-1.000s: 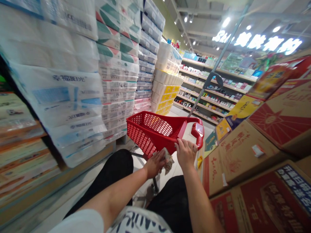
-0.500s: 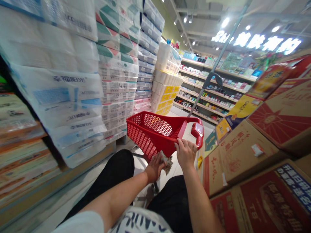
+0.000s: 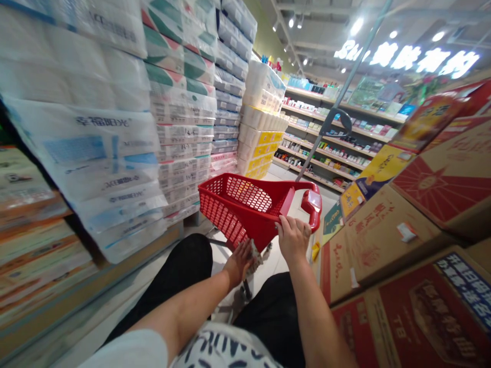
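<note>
A red plastic shopping cart [image 3: 245, 204] with perforated basket walls stands in front of my knees. My right hand [image 3: 293, 237] is closed over the top edge of the basket, just below the red handle [image 3: 315, 204]. Lower down, my left hand [image 3: 240, 260] presses a crumpled, greyish-white cloth [image 3: 255, 255] to the outer side of the basket near its bottom corner. Its fingers are bent around the cloth, and part of the cloth hangs out beyond them.
Stacked packs of tissue paper [image 3: 184, 107] rise along the left. Cardboard cartons [image 3: 383, 235] are piled close on my right. A grey pole [image 3: 312, 151] slants up behind the cart, and shelves [image 3: 330, 135] of small goods line the back.
My left hand and the cloth have moved slightly left and down along the side of the basket. My right hand keeps its hold on the edge.
</note>
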A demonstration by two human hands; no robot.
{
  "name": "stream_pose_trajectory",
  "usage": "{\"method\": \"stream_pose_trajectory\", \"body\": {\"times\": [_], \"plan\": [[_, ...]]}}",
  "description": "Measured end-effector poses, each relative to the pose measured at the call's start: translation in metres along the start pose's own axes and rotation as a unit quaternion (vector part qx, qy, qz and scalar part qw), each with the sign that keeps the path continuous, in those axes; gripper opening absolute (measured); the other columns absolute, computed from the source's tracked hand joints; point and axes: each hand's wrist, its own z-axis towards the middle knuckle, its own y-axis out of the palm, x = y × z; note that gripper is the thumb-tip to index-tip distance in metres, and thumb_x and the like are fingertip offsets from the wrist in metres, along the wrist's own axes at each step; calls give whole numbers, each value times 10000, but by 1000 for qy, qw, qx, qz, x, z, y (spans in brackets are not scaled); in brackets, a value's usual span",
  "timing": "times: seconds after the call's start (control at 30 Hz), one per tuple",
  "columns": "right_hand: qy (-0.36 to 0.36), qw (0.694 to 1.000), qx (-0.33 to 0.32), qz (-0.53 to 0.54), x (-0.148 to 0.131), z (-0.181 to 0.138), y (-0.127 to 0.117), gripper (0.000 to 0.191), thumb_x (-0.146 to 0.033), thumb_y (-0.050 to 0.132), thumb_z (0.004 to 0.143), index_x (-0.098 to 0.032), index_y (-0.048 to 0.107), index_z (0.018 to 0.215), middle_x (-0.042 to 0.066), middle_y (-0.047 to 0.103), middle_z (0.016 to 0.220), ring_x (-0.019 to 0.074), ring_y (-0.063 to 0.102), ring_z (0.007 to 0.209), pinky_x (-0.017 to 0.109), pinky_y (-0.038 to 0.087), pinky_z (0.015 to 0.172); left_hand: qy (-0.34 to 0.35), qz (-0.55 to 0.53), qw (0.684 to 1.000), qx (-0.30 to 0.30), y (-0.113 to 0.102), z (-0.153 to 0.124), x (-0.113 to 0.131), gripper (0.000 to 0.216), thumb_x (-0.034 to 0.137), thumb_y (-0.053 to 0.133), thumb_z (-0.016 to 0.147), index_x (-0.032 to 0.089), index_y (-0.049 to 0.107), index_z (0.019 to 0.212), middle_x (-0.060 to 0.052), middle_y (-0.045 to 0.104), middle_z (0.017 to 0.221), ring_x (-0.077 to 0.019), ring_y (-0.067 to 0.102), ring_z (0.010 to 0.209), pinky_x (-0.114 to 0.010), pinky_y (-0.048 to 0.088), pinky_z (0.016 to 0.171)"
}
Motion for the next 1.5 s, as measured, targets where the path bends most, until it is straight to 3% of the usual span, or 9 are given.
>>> {"method": "stream_pose_trajectory", "body": {"times": [0.17,0.43,0.7,0.93,1.0,1.03,1.1,1.17,1.5], "plan": [[2,1000,-1,-1,-1,0,0,228,-315,500,976,-215,644,1123,62,690,1041,209,536,944,381,243,933,-25,40,999,13,7,0,6,541,255,617,738,300,612,1277,-52,255,1596,-384,22,1484,-652,-11,1148],[-3,1000,-3,-4,0,0,-3,223,-313,520,972,-205,640,1126,54,701,1036,208,553,932,387,257,945,-66,-37,988,-136,-22,4,16,672,359,580,795,223,435,1437,-148,142,1610,-384,35,1482,-569,102,1162],[-9,1000,-11,8,0,-2,-4,266,-281,510,963,-216,621,1196,80,683,1100,238,545,1031,423,262,1000,-125,-104,981,-104,-46,15,33,461,340,512,874,230,552,1319,-125,156,1615,-402,118,1468,-544,193,1151],[107,979,-9,173,-21,-77,-4,400,-172,477,898,-253,597,1271,97,593,1284,261,515,1190,449,327,1053,-130,-122,976,-126,-90,35,28,419,238,490,874,272,590,1280,-120,420,1496,-327,486,1295,-461,370,1068],[243,907,-97,328,-33,-106,6,377,-211,515,855,-236,625,1215,112,631,1183,263,584,1051,424,428,944,-145,-158,968,-130,-97,42,25,372,230,468,886,269,634,1217,-110,539,1391,-280,586,1180,-405,424,1017],[348,830,-157,407,-39,-117,12,360,-217,555,820,-242,636,1170,89,657,1077,242,615,940,383,469,854,-153,-171,964,-131,-97,45,25,356,223,457,892,263,647,1191,-104,590,1329,-255,616,1131,-372,444,990],[575,583,-248,517,-49,-130,24,306,-207,632,747,-227,636,1052,43,647,861,192,624,731,308,479,680,-163,-184,960,-131,-95,51,25,352,206,426,909,246,650,1177,-95,648,1238,-210,644,1072,-309,467,947],[646,465,-266,544,-55,-131,35,240,-248,628,749,-197,595,981,19,602,734,154,575,551,268,435,538,-173,-188,959,-122,-91,54,27,362,191,391,926,230,641,1185,-91,659,1217,-180,653,1045,-273,473,923],[655,384,-104,642,-58,-86,76,124,-248,601,712,-204,488,735,-40,498,566,114,477,459,216,359,468,-158,-232,959,-30,-111,59,15,348,202,448,904,250,652,1182,-71,595,1317,-197,611,1119,-311,461,975]]}}
